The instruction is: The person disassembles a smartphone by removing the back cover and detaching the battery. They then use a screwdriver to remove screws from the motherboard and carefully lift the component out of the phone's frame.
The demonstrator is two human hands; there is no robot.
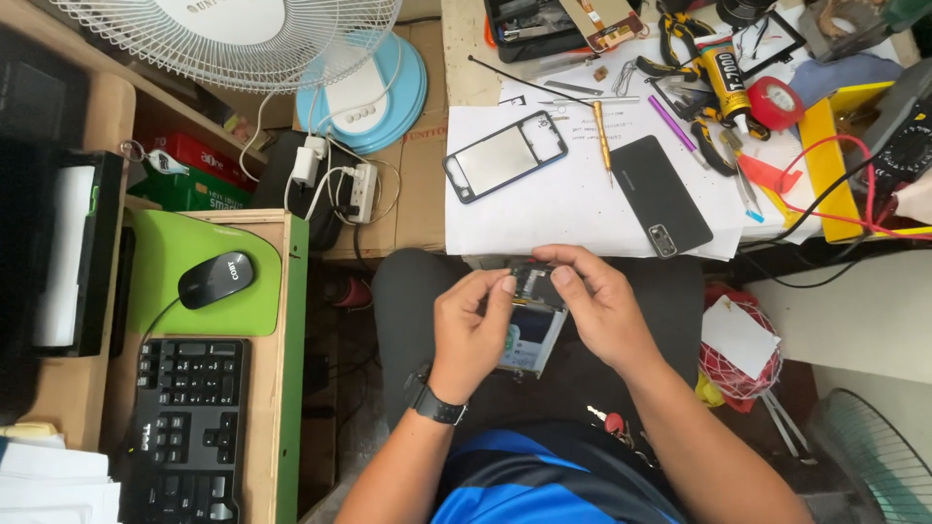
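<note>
Over my lap I hold an opened phone point(532, 330) with its inner parts showing. My left hand point(473, 325) grips its left edge, a black watch on the wrist. My right hand point(594, 301) grips the top right, fingertips pinching near the upper end. On the white paper point(573, 199) of the desk ahead lie a phone frame point(505, 155), a black phone back cover point(660, 194) and a yellow-handled screwdriver point(603, 141).
Pliers point(680, 58), a glue tube point(726, 78), red tape point(775, 102) and red wires point(825, 184) crowd the desk's right. To the left sit a mouse point(216, 279) on a green pad, a keyboard point(184, 427), a power strip point(361, 189) and a fan point(243, 34).
</note>
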